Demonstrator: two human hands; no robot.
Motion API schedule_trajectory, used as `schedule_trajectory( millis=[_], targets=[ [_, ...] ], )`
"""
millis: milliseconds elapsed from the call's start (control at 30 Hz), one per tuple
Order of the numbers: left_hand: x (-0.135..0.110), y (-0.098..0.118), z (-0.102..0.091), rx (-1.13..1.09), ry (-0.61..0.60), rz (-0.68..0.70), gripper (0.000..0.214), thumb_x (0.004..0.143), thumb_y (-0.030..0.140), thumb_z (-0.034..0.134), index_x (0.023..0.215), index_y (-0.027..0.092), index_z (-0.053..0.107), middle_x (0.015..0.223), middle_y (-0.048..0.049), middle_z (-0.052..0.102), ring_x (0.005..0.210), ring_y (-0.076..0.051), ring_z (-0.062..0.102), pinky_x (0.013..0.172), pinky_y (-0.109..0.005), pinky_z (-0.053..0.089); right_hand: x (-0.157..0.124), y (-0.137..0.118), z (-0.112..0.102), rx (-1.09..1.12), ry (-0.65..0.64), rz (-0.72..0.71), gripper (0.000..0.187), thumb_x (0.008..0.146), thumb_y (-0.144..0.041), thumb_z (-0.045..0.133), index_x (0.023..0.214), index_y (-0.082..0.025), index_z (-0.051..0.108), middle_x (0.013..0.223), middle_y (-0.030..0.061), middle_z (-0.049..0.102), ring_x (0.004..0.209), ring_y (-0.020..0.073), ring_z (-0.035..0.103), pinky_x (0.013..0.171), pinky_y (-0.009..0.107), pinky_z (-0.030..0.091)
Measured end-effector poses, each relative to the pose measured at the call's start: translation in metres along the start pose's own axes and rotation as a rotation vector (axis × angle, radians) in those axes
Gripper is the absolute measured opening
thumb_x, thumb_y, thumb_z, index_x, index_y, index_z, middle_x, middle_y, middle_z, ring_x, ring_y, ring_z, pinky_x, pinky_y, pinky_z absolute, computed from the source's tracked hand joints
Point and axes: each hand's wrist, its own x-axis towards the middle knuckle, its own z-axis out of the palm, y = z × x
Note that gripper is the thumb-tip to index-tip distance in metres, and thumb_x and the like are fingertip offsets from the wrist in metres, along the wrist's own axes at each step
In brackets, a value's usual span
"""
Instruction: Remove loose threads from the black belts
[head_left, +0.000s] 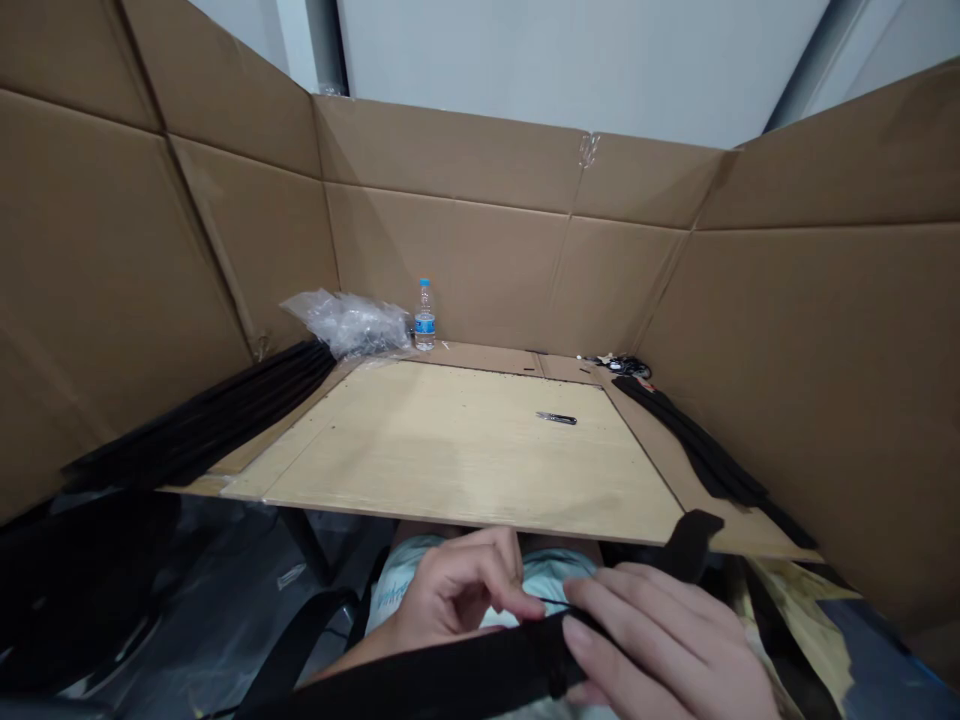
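Black strip (450, 678) held just short of the table (450, 430), my left hand (469, 585) pinching its upper edge, right hand (667, 640) gripping it; if that right grip slackens, it could twist.

Count reads: 1 left hand (469, 580), 1 right hand (667, 640), 1 handled black strap (420, 685), 2 bundles of black strips (210, 420), 1 thread snips (562, 419), 1 water bottle (424, 326), 3 cardboard walls (450, 250); plastic bags (349, 322) overlap, uncountable

Left hand (471, 580) curled — right hand (667, 640) flatter
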Motion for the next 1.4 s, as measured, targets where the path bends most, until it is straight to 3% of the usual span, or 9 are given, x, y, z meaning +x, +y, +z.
schedule_trajectory(
  millis=[133, 233, 300, 433, 567, 700, 933, 1200, 1400],
  targets=[
    [0.009, 0.009, 0.012, -0.068, 0.238, -0.032, 0.028, 0.079, 0.036, 0.069, 0.063, 0.015, 0.057, 0.058, 0.0015, 0.041, 0.058, -0.009, 0.04, 0.053, -0.021, 0.032, 0.004, -0.004, 0.017, 0.107, 0.111, 0.071, 0.018, 0.089, -0.019, 0.058, 0.106, -0.015, 0.061, 0.08, 0.0096, 0.071, 0.071, 0.018, 0.068, 0.06, 0.029, 0.057],
    [0.018, 0.019, 0.017, -0.104, 0.264, -0.109, 0.026, 0.074, 0.031, 0.074, 0.067, 0.015, 0.055, 0.067, 0.0009, 0.047, 0.06, -0.008, 0.043, 0.052, -0.018, 0.036, 0.007, -0.005, 0.035, 0.197, 0.347, 0.231, 0.019, 0.087, -0.014, 0.058, 0.106, -0.017, 0.06, 0.077, 0.0059, 0.07, 0.068, 0.0152, 0.067, 0.06, 0.025, 0.056],
    [0.023, 0.021, 0.016, -0.116, 0.278, -0.158, 0.023, 0.074, 0.027, 0.074, 0.069, 0.014, 0.055, 0.069, 0.0008, 0.049, 0.062, -0.007, 0.047, 0.054, -0.018, 0.04, 0.007, -0.005, 0.045, 0.231, 0.419, 0.376, 0.017, 0.084, -0.014, 0.063, 0.1, -0.02, 0.063, 0.075, 0.0028, 0.07, 0.064, 0.0137, 0.066, 0.058, 0.022, 0.055],
    [0.034, 0.017, 0.012, -0.164, 0.234, -0.339, 0.026, 0.075, 0.031, 0.073, 0.078, 0.014, 0.053, 0.068, -0.0014, 0.06, 0.063, -0.012, 0.059, 0.061, -0.023, 0.049, 0.008, -0.002, 0.057, 0.511, 0.414, 0.723, 0.005, 0.084, -0.021, 0.063, 0.088, -0.019, 0.062, 0.064, -0.001, 0.066, 0.05, 0.0104, 0.061, 0.047, 0.017, 0.051],
    [0.045, 0.003, 0.005, -0.171, 0.227, -0.412, 0.037, 0.073, 0.036, 0.073, 0.079, 0.017, 0.042, 0.056, 0.0036, 0.056, 0.05, -0.013, 0.059, 0.055, -0.027, 0.05, 0.012, 0.004, 0.067, 0.868, 0.392, 0.973, 0.021, 0.088, -0.037, 0.057, 0.083, -0.017, 0.05, 0.056, -0.0012, 0.061, 0.046, 0.0094, 0.056, 0.043, 0.017, 0.046],
    [0.053, -0.016, -0.002, -0.113, 0.194, -0.456, 0.038, 0.074, 0.04, 0.071, 0.08, 0.017, 0.042, 0.052, 0.0061, 0.052, 0.042, -0.011, 0.054, 0.046, -0.024, 0.047, 0.003, 0.01, 0.082, 1.031, 0.378, 1.107, 0.033, 0.086, -0.048, 0.057, 0.087, -0.018, 0.043, 0.055, -0.0023, 0.058, 0.049, 0.0102, 0.055, 0.046, 0.018, 0.045],
    [0.042, -0.042, -0.003, -0.091, 0.231, -0.486, 0.037, 0.076, 0.04, 0.069, 0.083, 0.018, 0.04, 0.052, 0.008, 0.049, 0.038, -0.01, 0.051, 0.039, -0.021, 0.043, -0.025, 0.014, 0.108, 1.246, 0.364, 1.187, 0.035, 0.087, -0.051, 0.054, 0.092, -0.019, 0.04, 0.062, -0.0024, 0.061, 0.049, 0.0103, 0.056, 0.049, 0.02, 0.044],
    [0.038, -0.048, 0.002, 0.006, 0.308, -0.42, 0.029, 0.078, 0.031, 0.069, 0.089, 0.016, 0.046, 0.062, 0.0071, 0.046, 0.051, -0.004, 0.05, 0.048, -0.014, 0.041, -0.027, 0.024, 0.102, 1.243, 0.28, 1.051, 0.053, 0.087, -0.04, 0.059, 0.122, -0.022, 0.024, 0.063, -0.0031, 0.064, 0.05, 0.0157, 0.065, 0.051, 0.026, 0.055],
    [0.032, -0.054, 0.004, 0.043, 0.271, -0.363, 0.024, 0.083, 0.033, 0.062, 0.093, 0.018, 0.046, 0.059, 0.0079, 0.045, 0.041, -0.008, 0.052, 0.04, -0.017, 0.038, -0.027, 0.026, 0.113, 1.21, 0.375, 1.036, 0.046, 0.082, -0.038, 0.063, 0.106, -0.024, 0.026, 0.058, -0.0079, 0.06, 0.034, 0.0124, 0.056, 0.033, 0.017, 0.045]
  ],
)
